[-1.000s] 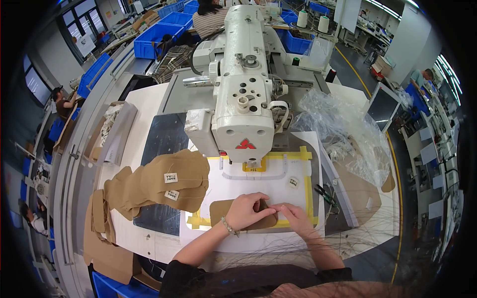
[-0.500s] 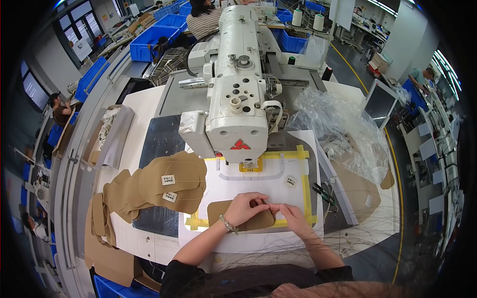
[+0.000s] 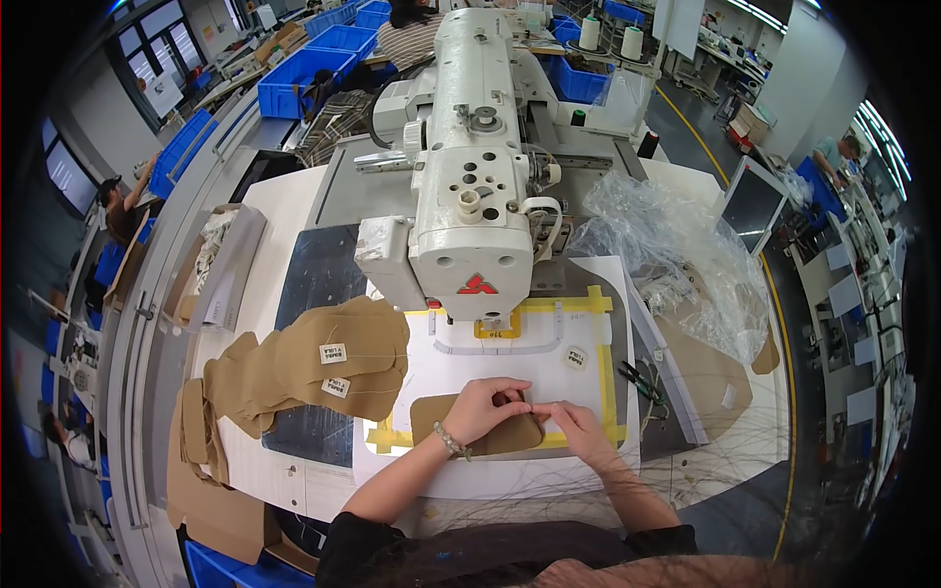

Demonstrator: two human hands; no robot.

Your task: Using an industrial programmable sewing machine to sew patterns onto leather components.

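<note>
A brown rounded piece (image 3: pixel 436 415) lies on a white template sheet (image 3: pixel 495 370) bordered with yellow tape, below the white sewing machine (image 3: pixel 470 230). My left hand (image 3: pixel 478 410) is closed over its right part, fingers curled and thumb extended toward my other hand. My right hand (image 3: pixel 578 426) meets it there with finger and thumb together; whatever is between the fingertips is too small to make out. A small white label (image 3: pixel 575 357) lies on the sheet, and green-handled snips (image 3: pixel 642 387) rest just right of it. Overlapping brown pieces with white labels (image 3: pixel 294 377) are at the left.
A long box (image 3: pixel 230 284) sits at the table's left, crumpled clear plastic (image 3: pixel 676 265) at its right beside a screen (image 3: pixel 755 206). Blue bins (image 3: pixel 304 83) and thread cones (image 3: pixel 632 44) stand behind. Other people work at the left (image 3: pixel 123 216), right (image 3: pixel 828 162) and back (image 3: pixel 402 44).
The view has shifted slightly. My hands stay joined over the brown piece with little visible movement. The co-worker at the left has raised an arm.
</note>
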